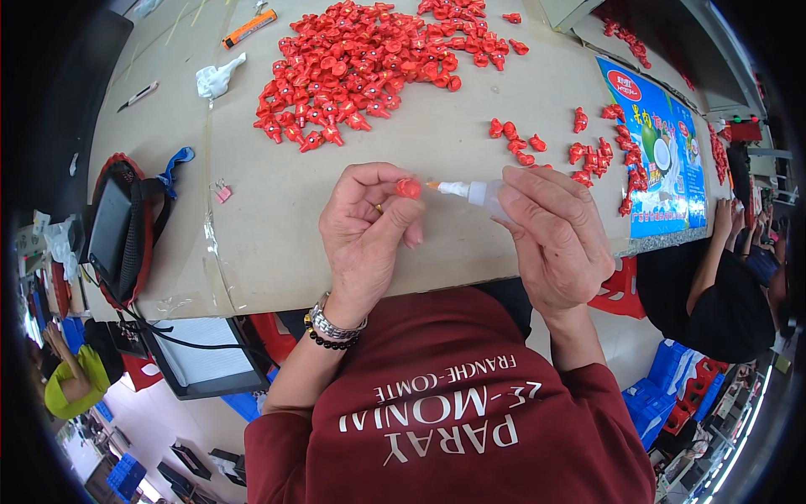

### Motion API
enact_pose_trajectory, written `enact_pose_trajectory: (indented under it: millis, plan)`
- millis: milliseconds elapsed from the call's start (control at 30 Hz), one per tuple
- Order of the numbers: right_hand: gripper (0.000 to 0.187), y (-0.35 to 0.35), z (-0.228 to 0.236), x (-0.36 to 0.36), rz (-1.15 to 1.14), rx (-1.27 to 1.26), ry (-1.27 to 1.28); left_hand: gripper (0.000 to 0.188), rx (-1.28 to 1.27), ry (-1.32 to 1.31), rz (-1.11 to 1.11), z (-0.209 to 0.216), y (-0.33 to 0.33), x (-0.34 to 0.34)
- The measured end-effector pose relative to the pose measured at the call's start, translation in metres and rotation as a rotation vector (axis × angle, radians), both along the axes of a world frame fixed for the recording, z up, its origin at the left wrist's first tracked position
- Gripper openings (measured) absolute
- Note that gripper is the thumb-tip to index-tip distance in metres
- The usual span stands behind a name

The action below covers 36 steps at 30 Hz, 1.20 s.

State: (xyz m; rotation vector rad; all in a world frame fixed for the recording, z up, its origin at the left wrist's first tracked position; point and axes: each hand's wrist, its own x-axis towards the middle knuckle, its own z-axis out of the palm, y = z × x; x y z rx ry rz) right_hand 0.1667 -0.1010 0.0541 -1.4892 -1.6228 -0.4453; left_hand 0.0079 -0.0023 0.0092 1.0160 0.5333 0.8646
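Note:
My left hand (369,223) is closed in a pinch on a small red plastic piece (408,188), held a little above the table. In my right hand (558,227) is a squeeze bottle of whitish plastic (480,194), lying nearly level. Its narrow orange-brown tip (433,186) points left and comes close to the red piece; whether they touch I cannot tell. A large heap of similar red pieces (344,71) lies beyond my hands. Several more red pieces (590,157) are scattered to the right, past my right hand.
At the left lie a crumpled white tissue (220,77), an orange box-cutter-like stick (249,29), a thin knife (138,96) and a pink binder clip (222,192). A black and red bag (126,227) sits on the left edge. A blue printed sheet (659,151) covers the right side.

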Motion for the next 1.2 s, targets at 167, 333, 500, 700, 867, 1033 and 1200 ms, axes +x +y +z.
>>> enact_pose_trajectory:
  millis: [167, 333, 500, 700, 867, 1033, 1200]
  plan:
    - [0.032, 0.0009, 0.0022, -0.0007, 0.001, 0.009, -0.010, 0.021, 0.019, 0.005, 0.021, 0.0012, -0.0002, -0.0006]
    - [0.032, 0.0009, 0.0001, -0.0007, 0.007, 0.012, -0.017, 0.021, 0.050, 0.019, 0.044, 0.0018, 0.0015, -0.0008]
    - [0.032, 0.0009, 0.0020, -0.0019, 0.003, 0.026, -0.019, 0.021, 0.081, 0.029, 0.056, 0.0015, 0.0036, -0.0011]
    - [0.032, 0.0025, 0.0016, -0.0013, 0.007, 0.032, -0.027, 0.021, 0.086, 0.043, 0.060, 0.0028, 0.0029, -0.0018]
    - [0.032, 0.0020, 0.0014, -0.0018, 0.006, 0.027, -0.025, 0.021, 0.102, 0.045, 0.068, 0.0034, 0.0030, -0.0018]
    - [0.031, 0.0001, 0.0026, -0.0034, 0.002, -0.005, -0.005, 0.022, 0.109, 0.033, 0.076, 0.0038, 0.0031, -0.0022]
    - [0.030, -0.0035, 0.0075, -0.0070, 0.007, -0.064, 0.042, 0.022, 0.123, 0.034, 0.087, 0.0027, 0.0032, -0.0023]
